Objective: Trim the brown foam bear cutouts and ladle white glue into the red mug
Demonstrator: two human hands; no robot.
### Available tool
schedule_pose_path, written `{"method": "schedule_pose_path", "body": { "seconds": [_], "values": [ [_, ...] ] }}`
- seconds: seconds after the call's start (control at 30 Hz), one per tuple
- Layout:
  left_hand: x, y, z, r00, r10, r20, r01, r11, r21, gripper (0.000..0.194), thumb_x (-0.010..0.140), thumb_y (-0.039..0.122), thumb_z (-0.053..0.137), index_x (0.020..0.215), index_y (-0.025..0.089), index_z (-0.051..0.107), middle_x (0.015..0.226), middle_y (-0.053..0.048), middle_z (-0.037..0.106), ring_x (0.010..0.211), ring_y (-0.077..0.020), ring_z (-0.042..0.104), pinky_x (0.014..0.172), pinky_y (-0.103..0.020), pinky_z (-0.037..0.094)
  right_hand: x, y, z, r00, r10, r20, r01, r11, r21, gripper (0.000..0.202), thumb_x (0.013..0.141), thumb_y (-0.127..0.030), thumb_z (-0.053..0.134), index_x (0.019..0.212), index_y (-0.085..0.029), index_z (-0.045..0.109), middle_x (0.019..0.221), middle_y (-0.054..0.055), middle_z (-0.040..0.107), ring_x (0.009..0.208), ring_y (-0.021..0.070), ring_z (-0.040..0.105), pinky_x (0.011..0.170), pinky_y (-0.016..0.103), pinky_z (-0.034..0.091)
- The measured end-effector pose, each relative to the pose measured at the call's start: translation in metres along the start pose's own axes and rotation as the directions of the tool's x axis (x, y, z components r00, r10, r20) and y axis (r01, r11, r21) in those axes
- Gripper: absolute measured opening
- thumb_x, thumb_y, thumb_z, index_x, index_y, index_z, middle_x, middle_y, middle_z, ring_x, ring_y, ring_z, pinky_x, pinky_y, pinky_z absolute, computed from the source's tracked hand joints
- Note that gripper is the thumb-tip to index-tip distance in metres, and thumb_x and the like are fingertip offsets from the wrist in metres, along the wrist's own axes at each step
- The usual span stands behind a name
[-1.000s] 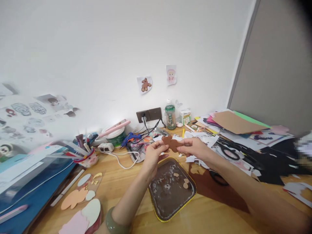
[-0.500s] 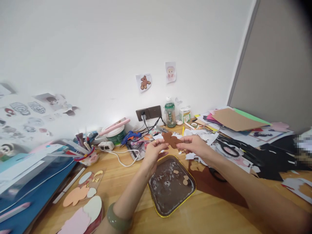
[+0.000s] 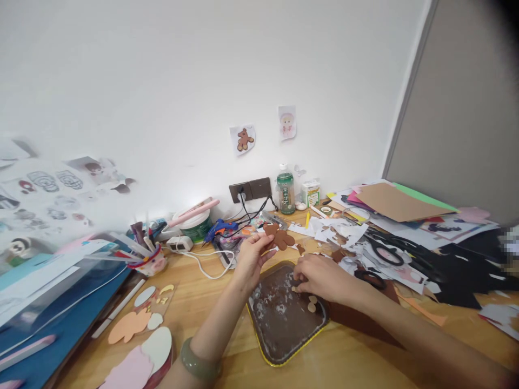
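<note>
- Your left hand (image 3: 252, 258), just left of frame centre: raised above the table, thumb and fingertips pinched on the lower left edge of the brown bear cut-out (image 3: 278, 237). A green bangle (image 3: 197, 363) sits on that wrist, near the bottom edge.
- Brown bear cut-out: a flat brown paper figure, held tilted, just above centre of the frame; only your left hand touches it.
- Your right hand (image 3: 320, 276), right of centre: lowered palm-down over the far right corner of the tray (image 3: 275, 337), fingers curled together with the tips at a small tan piece (image 3: 295, 288). You cannot tell whether the piece is gripped or only touched.
- Tray: a dark square dish with a yellow rim, lower centre, smeared with white patches. Two more small tan pieces (image 3: 311, 303) lie in it just below your right hand.
- Lower left of the frame: orange, cream and pink foam shapes (image 3: 133, 337) lying flat on the wooden table (image 3: 211, 302).
- Left of centre: a pen cup (image 3: 145, 260) stuffed with tools, beside a blue folder (image 3: 48, 329).
- Centre back, against the wall: a blue glue gun (image 3: 221, 227), a white tub (image 3: 194, 226), a wall socket (image 3: 248, 190) with cables, a green bottle (image 3: 286, 189).
- Right of the frame: scissors (image 3: 383, 252) among heaped paper scraps, with coloured card sheets (image 3: 395, 202) stacked behind.
- On the wall, upper centre: a bear picture (image 3: 243, 139) and a doll picture (image 3: 287, 122).
</note>
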State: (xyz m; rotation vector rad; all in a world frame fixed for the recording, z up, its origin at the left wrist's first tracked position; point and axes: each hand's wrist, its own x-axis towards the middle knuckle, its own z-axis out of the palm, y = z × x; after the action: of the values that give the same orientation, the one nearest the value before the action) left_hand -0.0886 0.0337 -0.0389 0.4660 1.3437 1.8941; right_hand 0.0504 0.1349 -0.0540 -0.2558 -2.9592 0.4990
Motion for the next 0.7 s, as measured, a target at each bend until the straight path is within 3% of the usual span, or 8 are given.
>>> {"method": "schedule_pose_path", "body": {
  "seconds": [0.33,0.7],
  "values": [
    [-0.001,0.001,0.0,0.999,-0.041,0.013,0.042,0.999,-0.024,0.022,0.06,0.021,0.067,0.079,0.013,0.059,0.073,-0.004,0.063,0.061,-0.0075,0.058,0.054,-0.016,0.048,-0.001,-0.013,0.004,0.997,-0.027,0.07,0.048,0.948,-0.316,0.018,0.071,-0.014,0.05,0.063,-0.015,0.066,0.068,0.009,0.065,0.065,0.0214,0.06,0.05,0.024,0.033],
    [-0.002,-0.001,0.004,0.998,-0.063,0.031,0.064,0.997,-0.031,0.022,0.063,0.024,0.064,0.077,0.015,0.05,0.064,0.001,0.058,0.062,-0.0138,0.063,0.043,-0.015,0.045,-0.002,-0.019,0.012,0.994,-0.106,0.016,0.103,0.905,-0.414,0.017,0.071,-0.025,0.051,0.072,-0.014,0.064,0.071,0.008,0.064,0.065,0.0225,0.06,0.05,0.027,0.036]
  ]
}}
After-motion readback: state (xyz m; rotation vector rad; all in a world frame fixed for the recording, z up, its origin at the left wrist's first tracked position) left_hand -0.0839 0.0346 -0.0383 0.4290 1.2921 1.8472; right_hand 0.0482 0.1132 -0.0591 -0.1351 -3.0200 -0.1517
